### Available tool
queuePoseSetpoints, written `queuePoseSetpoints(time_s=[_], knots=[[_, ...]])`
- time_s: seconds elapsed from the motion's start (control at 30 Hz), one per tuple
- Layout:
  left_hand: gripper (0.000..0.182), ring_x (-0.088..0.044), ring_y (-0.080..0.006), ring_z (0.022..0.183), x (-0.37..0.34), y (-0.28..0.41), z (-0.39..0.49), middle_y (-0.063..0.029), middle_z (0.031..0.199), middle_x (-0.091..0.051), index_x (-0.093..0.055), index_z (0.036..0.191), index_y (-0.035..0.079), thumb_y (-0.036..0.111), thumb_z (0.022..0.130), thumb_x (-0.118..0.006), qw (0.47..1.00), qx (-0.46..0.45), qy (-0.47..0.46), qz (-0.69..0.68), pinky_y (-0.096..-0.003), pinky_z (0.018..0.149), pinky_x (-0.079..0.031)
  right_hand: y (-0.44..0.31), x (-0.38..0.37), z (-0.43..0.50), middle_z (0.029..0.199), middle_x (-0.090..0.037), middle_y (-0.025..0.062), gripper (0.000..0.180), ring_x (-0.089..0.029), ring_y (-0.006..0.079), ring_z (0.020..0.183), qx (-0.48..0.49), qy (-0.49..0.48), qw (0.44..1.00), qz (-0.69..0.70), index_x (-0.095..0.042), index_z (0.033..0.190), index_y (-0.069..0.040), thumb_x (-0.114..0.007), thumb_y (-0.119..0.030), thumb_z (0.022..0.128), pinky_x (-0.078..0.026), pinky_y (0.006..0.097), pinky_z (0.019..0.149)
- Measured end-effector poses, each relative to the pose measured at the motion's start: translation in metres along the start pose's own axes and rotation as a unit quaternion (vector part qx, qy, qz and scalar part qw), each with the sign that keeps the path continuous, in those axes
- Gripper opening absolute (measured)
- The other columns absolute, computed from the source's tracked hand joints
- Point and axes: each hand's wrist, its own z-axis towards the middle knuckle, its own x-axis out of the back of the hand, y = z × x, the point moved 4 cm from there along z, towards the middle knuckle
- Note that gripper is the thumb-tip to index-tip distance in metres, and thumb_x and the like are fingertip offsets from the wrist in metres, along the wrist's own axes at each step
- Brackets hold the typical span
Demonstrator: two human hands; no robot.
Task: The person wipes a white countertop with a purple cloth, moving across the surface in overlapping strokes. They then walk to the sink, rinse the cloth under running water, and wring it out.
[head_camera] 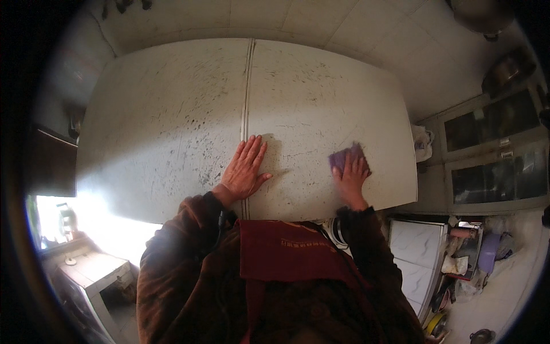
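Note:
In front of me is a broad white panel in two parts, marked with dark specks and scratches. A narrow upright seam divides it. My left hand lies flat against the panel near the seam, palm down and thumb spread, with nothing in it. To the right, my right hand presses a purple cloth or scouring pad against the panel's right part. The hand is slightly blurred, and its palm side is hidden.
A cabinet with dark glass panes stands at the right, with a metal pot above it. A marble-patterned surface and cluttered items lie lower right. Lower left are a bright window and a tiled ledge.

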Motion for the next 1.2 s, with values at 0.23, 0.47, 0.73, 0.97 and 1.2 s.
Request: queuePoseSetpoints(time_s=[0.23,0.47,0.73,0.97,1.2], knots=[[0.078,-0.010,-0.0325,0.143,-0.001,-0.001,0.000,-0.0216,0.153,-0.015,-0.020,0.145,-0.003,0.051,0.094,-0.041,1.000,-0.002,-0.003,0.003,-0.0432,0.117,-0.008,-0.038,0.009,-0.081,0.150,-0.020,0.0272,0.078,-0.015,0.0465,0.138,0.108,-0.011,0.994,0.015,-0.028,0.144,-0.001,-0.057,-0.042,0.085,-0.009,0.0679,0.106],[0.078,-0.010,-0.0333,0.143,0.000,-0.001,0.000,-0.0215,0.153,-0.014,-0.019,0.146,-0.002,0.052,0.094,-0.041,1.000,-0.007,0.003,-0.006,-0.0439,0.117,-0.008,-0.001,0.015,-0.035,0.152,-0.015,0.0250,0.078,-0.009,0.0442,0.140,0.037,-0.045,0.998,0.014,-0.022,0.147,-0.006,-0.050,-0.048,0.089,-0.004,0.0653,0.108],[0.078,-0.010,-0.0331,0.143,-0.001,-0.002,0.001,-0.0212,0.153,-0.014,-0.018,0.146,-0.002,0.052,0.094,-0.040,1.000,-0.003,-0.006,0.004,-0.0441,0.117,-0.009,0.054,0.008,0.050,0.154,-0.013,0.0205,0.076,-0.007,0.0413,0.141,-0.140,-0.019,0.988,0.061,-0.022,0.149,-0.015,-0.042,-0.058,0.089,-0.003,0.0668,0.106],[0.077,-0.012,-0.0332,0.143,0.000,-0.001,0.000,-0.0214,0.152,-0.017,-0.020,0.145,-0.002,0.052,0.094,-0.040,1.000,0.001,0.001,0.002,-0.0437,0.117,-0.009,-0.002,-0.009,0.024,0.151,-0.020,0.0239,0.072,-0.013,0.0466,0.139,-0.036,0.002,0.999,0.004,-0.026,0.147,-0.012,-0.044,-0.051,0.090,-0.012,0.0731,0.100],[0.077,-0.012,-0.0333,0.143,-0.002,0.000,0.001,-0.0220,0.152,-0.018,-0.022,0.145,-0.002,0.052,0.094,-0.040,1.000,0.003,-0.009,0.010,-0.0439,0.117,-0.008,-0.107,0.001,-0.049,0.144,-0.033,0.0230,0.057,-0.023,0.0459,0.135,0.222,0.037,0.970,0.089,-0.041,0.140,-0.011,-0.053,-0.036,0.090,-0.012,0.0723,0.101]])
